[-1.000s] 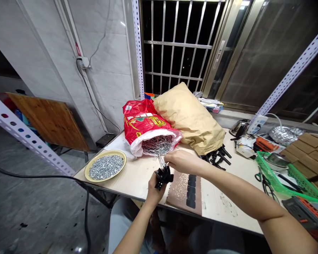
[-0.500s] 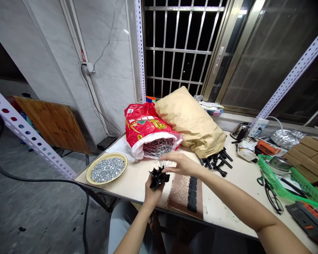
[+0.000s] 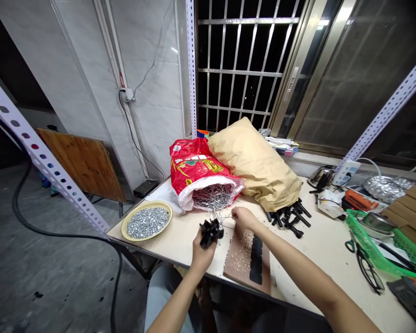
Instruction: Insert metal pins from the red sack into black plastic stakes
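Left hand (image 3: pixel 202 252) at near table edge, fingers clenched around bundle of black plastic pieces (image 3: pixel 211 231), held upright just above table (image 3: pixel 319 259). Just right: brown board (image 3: pixel 241 259) with black pads, lying flat. Right hand (image 3: pixel 243 218) just beyond board, fingers curled at loose nails (image 3: pixel 219 214); whether it grips one, cannot tell. Left: yellow plate (image 3: pixel 127 233) of small metal bits. Behind: red bag (image 3: pixel 190 164) on side, mouth full of nails. Tan sack (image 3: pixel 256 162) beside it, black parts pile (image 3: pixel 290 216) at its foot. Barred window (image 3: pixel 239 69) beyond.
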`<state>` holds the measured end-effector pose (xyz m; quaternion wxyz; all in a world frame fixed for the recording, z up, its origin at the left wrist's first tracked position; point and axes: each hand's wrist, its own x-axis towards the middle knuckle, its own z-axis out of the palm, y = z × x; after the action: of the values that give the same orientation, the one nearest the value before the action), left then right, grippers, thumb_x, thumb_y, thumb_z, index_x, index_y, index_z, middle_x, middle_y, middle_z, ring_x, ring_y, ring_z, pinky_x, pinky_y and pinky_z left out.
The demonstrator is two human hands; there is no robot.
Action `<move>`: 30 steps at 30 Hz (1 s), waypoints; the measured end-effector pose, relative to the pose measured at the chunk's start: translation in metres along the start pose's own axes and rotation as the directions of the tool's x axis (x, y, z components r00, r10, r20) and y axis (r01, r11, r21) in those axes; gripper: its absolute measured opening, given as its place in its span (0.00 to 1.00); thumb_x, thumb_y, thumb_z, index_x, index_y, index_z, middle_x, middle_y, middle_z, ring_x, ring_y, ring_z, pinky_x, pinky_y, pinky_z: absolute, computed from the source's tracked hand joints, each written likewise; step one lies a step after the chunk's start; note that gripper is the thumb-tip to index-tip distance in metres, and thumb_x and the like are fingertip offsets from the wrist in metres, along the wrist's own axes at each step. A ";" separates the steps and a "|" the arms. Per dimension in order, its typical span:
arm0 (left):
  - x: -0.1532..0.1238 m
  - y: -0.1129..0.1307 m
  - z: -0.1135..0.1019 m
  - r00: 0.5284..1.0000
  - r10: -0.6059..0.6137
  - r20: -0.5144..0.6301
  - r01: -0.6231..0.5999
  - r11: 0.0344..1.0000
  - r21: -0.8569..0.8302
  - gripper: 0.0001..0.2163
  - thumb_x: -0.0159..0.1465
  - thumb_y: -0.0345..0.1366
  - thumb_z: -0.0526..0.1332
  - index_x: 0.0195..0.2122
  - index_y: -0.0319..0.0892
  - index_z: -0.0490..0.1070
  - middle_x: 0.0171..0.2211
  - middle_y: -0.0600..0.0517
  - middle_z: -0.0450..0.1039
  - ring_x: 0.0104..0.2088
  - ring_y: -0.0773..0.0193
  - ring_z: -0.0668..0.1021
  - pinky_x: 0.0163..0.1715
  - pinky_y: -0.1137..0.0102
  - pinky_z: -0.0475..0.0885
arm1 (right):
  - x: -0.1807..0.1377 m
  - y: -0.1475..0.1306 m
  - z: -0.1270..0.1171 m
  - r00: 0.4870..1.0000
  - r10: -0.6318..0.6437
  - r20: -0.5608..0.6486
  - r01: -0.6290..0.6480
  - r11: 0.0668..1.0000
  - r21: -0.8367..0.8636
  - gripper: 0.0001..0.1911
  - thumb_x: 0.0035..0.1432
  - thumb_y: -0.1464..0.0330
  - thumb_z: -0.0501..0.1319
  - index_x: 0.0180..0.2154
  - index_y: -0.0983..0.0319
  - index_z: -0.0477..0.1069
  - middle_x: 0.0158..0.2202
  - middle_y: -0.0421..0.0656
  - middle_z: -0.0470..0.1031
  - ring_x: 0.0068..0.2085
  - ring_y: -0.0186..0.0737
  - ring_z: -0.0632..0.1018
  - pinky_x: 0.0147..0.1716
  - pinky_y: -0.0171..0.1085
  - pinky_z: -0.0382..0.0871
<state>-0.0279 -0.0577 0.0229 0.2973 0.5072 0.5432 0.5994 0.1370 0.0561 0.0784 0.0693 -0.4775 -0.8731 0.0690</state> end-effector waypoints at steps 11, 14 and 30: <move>0.003 -0.010 0.013 0.977 0.188 0.104 -0.209 0.947 0.245 0.12 0.51 0.31 0.58 0.38 0.40 0.64 0.32 0.49 0.72 0.34 0.58 0.76 0.32 0.67 0.70 | -0.041 -0.055 -0.117 0.875 -0.345 -0.338 0.457 0.820 0.345 0.03 0.54 0.73 0.57 0.29 0.64 0.68 0.26 0.39 0.71 0.27 0.29 0.71 0.28 0.28 0.63; 0.003 -0.008 0.013 0.971 0.211 0.112 -0.234 0.935 0.265 0.12 0.51 0.30 0.57 0.37 0.40 0.64 0.32 0.48 0.71 0.34 0.59 0.75 0.32 0.68 0.70 | -0.039 -0.066 -0.114 0.876 -0.399 -0.270 0.466 0.847 0.258 0.04 0.53 0.75 0.57 0.28 0.64 0.69 0.24 0.38 0.71 0.26 0.29 0.71 0.27 0.27 0.61; 0.025 0.005 -0.008 0.979 0.203 0.033 -0.204 0.941 0.271 0.13 0.51 0.31 0.58 0.39 0.40 0.64 0.31 0.50 0.71 0.32 0.60 0.75 0.31 0.69 0.69 | -0.023 -0.085 -0.124 0.785 -0.553 -0.279 0.603 0.786 0.139 0.06 0.55 0.77 0.54 0.30 0.64 0.69 0.28 0.41 0.72 0.31 0.31 0.72 0.32 0.28 0.62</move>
<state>-0.0426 -0.0393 0.0353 0.1623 0.5982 0.5645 0.5451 0.1025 -0.0016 0.2147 0.2371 -0.1791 -0.9509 0.0865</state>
